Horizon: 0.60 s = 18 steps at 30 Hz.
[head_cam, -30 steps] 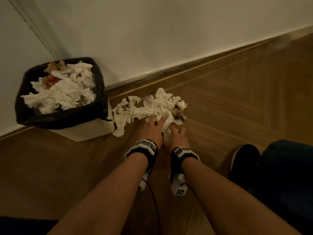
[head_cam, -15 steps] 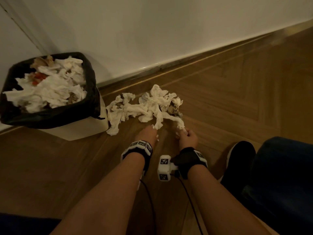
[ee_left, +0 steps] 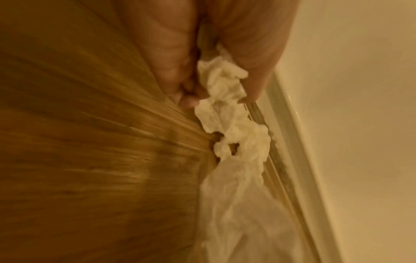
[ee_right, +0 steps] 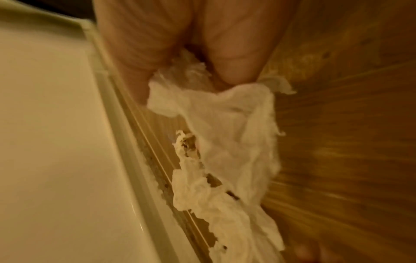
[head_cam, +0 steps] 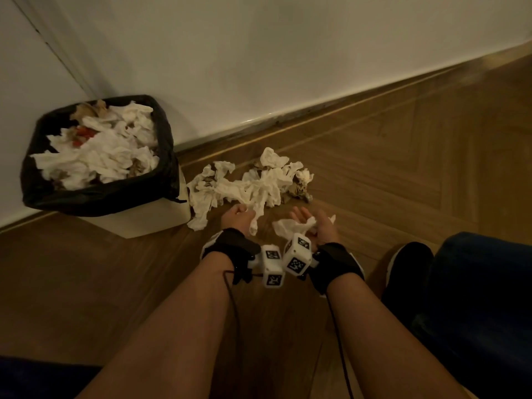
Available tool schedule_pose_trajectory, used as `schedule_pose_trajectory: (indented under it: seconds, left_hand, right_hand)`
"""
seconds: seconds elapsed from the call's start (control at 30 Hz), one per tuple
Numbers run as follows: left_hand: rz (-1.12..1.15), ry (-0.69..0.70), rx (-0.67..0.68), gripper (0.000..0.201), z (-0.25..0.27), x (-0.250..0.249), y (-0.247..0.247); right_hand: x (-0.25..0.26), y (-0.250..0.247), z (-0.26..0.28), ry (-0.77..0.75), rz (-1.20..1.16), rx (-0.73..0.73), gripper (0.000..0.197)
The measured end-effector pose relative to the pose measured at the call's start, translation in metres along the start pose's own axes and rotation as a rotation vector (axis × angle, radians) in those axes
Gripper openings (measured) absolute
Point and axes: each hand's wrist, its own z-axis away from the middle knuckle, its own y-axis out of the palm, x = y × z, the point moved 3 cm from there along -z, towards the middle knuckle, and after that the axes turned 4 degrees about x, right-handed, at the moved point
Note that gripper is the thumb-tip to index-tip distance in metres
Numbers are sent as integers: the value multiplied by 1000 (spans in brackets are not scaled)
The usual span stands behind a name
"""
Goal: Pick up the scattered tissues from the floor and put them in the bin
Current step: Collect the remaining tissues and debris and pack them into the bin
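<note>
Looks like the gathering step: both hands are at the near edge of the tissue pile [head_cam: 253,185] on the wooden floor [head_cam: 403,168]. The left hand [head_cam: 237,217] has its grip closed round a hanging tissue strand [head_cam: 254,223], and the right hand [head_cam: 319,228] pinches a crumpled tissue [head_cam: 290,227]. The black-lined bin [head_cam: 98,194] sits just left of the pile, already heaped. Next move probably means lifting both handfuls over and dropping them on top without spilling.
</note>
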Motion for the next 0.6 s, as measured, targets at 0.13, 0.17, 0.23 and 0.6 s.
schedule_pose_trajectory:
  seconds: [0.13, 0.17, 0.23, 0.6]
  left_hand:
    - [138, -105, 113, 39, 1, -2, 0]
    - [188, -113, 145, 45, 1, -3, 0]
    - [241, -119, 178, 43, 0, -2, -1]
    - [389, -198, 235, 23, 19, -14, -12]
  right_hand:
    - [0, -9, -2, 43, 203, -30, 21]
    - [-1, -10, -3, 61, 240, -20, 29]
    - [-2, -12, -3, 64, 258, -10, 42]
    - [7, 2, 11, -21, 186, 85, 25]
